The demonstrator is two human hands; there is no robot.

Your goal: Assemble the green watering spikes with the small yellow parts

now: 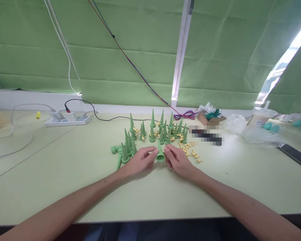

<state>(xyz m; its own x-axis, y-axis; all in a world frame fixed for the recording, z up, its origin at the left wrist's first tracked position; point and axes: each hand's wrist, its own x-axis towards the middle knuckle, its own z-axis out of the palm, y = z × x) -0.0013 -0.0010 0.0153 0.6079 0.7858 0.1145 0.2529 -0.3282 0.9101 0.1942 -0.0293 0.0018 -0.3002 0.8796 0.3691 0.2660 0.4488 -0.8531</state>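
A hollow green plastic cone spike point(160, 155) is between my hands, its round open end facing me and its tip pointing away. My left hand point(144, 159) pinches its left side between thumb and fingers. My right hand point(177, 159) is closed in a pinch against the spike's right side; whatever lies between those fingertips is hidden. Behind my hands stand several upright green cone spikes point(152, 134), some with small yellow valves attached. More spikes point(124, 155) stand or lie beside my left hand. Loose yellow valves point(194, 154) are scattered past my right hand.
A white power strip point(67, 121) with plugs and cables sits at the left rear. Toward the right rear are a cardboard box point(210, 119), a lidded drink cup point(259, 117) and plastic bags point(235, 124). A dark phone-like slab point(297, 156) lies at the far right.
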